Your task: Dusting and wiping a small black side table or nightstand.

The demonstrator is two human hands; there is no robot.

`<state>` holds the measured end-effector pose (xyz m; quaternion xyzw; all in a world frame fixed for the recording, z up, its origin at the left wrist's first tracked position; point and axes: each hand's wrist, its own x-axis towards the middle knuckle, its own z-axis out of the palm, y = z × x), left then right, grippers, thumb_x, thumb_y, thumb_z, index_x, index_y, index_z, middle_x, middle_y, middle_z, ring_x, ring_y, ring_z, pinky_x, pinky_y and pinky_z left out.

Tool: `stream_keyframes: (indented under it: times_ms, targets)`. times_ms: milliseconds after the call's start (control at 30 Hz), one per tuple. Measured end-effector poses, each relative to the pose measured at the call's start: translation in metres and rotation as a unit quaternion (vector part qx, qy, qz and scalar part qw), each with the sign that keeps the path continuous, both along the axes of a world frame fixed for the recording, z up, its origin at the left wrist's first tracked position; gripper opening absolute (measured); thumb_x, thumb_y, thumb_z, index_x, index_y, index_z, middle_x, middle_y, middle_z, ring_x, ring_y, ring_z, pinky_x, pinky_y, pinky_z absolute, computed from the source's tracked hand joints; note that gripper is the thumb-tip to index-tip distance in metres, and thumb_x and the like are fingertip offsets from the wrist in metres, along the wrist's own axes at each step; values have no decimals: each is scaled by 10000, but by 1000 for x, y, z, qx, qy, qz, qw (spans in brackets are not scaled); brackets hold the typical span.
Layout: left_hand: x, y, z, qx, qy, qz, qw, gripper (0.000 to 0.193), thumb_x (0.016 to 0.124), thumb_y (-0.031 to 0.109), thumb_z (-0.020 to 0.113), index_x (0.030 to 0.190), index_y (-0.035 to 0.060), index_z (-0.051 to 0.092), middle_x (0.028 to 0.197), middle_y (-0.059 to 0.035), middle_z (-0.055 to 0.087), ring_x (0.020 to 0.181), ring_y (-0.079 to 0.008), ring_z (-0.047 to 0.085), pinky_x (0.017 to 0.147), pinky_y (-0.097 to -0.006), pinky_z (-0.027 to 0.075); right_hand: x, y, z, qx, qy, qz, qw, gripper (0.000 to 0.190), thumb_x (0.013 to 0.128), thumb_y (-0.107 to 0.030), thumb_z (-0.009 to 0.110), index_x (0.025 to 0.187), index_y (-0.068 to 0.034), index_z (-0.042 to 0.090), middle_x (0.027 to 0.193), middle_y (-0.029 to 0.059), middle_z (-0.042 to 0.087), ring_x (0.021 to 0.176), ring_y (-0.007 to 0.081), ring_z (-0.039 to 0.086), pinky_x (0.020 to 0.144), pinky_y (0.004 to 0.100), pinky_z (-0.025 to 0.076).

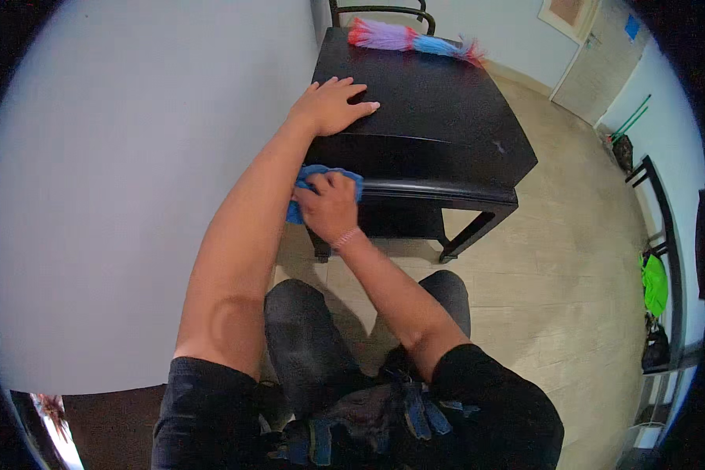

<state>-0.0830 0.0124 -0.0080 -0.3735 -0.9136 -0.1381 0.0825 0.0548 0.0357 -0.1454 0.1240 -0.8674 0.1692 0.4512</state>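
Observation:
A black wooden side table [429, 100] with a lower shelf stands before me against the wall. My left hand [332, 107] lies flat near the left end of its top, fingers spread and holding nothing. Below it, my right hand [331, 202] grips a blue cloth [314, 171] and presses it to the left part of the table's front edge. Part of the cloth is hidden by my fingers and left forearm. At the far edge of the tabletop lies a feather-style duster [414, 41] with red, lilac and blue bristles.
A white wall [135, 176] rises close on my left. Behind the table stands a metal-framed chair [382, 9]. Along the right wall are a dark wooden frame [670, 235], a bright green cloth [655, 285] and thin green sticks [631, 119]. A door [599, 64] is at the far right.

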Motion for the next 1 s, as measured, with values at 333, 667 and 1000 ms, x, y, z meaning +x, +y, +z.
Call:
stream_keyframes:
  times_ms: [333,667,1000]
  targets:
    - [-8,-9,-3,12,6,6,1000,705,866,662,432,1394,195,467,1500,-95,350,1402,-278,287,1146,-473,204,57,128,-13,42,18,-57,997,257,699,-151,707,943,-231,701,1048,60,617,975,281,565,810,408,440]
    - [-1,-4,2,0,3,5,1000,718,877,664,422,1401,175,455,1496,-119,350,1396,-309,291,1146,-476,199,58,108,-16,14,23,-85,996,216,678,-108,713,882,-170,684,1008,96,596,984,306,551,823,435,432]
    - [-9,0,-2,7,8,-10,1000,723,856,675,448,1389,188,472,1492,-109,360,1391,-285,307,1126,-471,236,12,29,-1,-1,-32,44,999,127,708,-154,692,834,-145,709,996,58,611,989,272,549,862,419,439]
